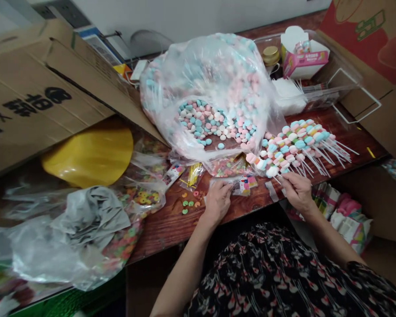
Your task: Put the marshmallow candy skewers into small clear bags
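My left hand (218,200) rests on the wooden table (171,224), its fingers curled on a small clear printed packet (242,184). My right hand (297,190) pinches the thin white stick of a marshmallow skewer (273,171) at the near end of a pile of skewers (300,143) threaded with pink, blue and white marshmallows. Behind both hands a big clear bag (214,101) lies open, full of the same pastel marshmallows. A few loose coloured cereal rings (188,204) lie left of my left hand.
A large cardboard box (36,97) leans at the left above a yellow plastic object (92,154). Clear bags of coloured cereal rings (128,233) and grey plastic (89,215) cover the near left. A clear tub (336,75) with a pink carton and sticks stands at the back right.
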A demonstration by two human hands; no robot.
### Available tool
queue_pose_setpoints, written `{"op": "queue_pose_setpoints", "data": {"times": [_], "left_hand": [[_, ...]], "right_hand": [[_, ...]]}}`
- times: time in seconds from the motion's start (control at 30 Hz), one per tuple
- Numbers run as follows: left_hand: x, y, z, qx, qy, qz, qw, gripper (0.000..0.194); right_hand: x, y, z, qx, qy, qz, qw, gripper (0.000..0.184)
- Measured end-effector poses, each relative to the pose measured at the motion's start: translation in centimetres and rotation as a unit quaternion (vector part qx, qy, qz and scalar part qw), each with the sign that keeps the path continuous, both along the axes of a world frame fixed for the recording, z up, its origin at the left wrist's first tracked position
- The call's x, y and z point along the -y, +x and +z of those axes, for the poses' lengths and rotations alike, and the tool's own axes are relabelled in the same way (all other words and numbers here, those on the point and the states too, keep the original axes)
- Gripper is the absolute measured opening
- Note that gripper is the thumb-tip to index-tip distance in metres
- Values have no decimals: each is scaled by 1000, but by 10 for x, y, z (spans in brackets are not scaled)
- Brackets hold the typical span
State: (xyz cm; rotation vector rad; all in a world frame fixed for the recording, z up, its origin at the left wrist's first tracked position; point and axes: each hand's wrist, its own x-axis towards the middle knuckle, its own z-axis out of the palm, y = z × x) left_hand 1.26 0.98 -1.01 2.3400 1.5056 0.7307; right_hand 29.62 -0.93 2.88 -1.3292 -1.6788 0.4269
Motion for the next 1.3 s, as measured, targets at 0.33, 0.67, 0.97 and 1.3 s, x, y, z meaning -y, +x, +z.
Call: {"op": "queue_pose_setpoints", "data": {"times": [0.33, 0.67, 0.97, 1.3], "left_hand": [[2, 4, 2, -52, 39, -5, 998, 17], [-1, 13, -1, 25, 9, 59, 998, 14], [1, -9, 4, 97, -59, 0, 994, 18], [-16, -9, 8, 206, -167, 111, 958, 23]], "right_hand": [[7, -32, -3, -147, -121, 12, 982, 18], [6, -46, -9, -247, -173, 22, 953, 27], [3, -37, -23, -242, -167, 31, 955, 24], [7, -29, -5, -231, -163, 1, 959, 20]]}}
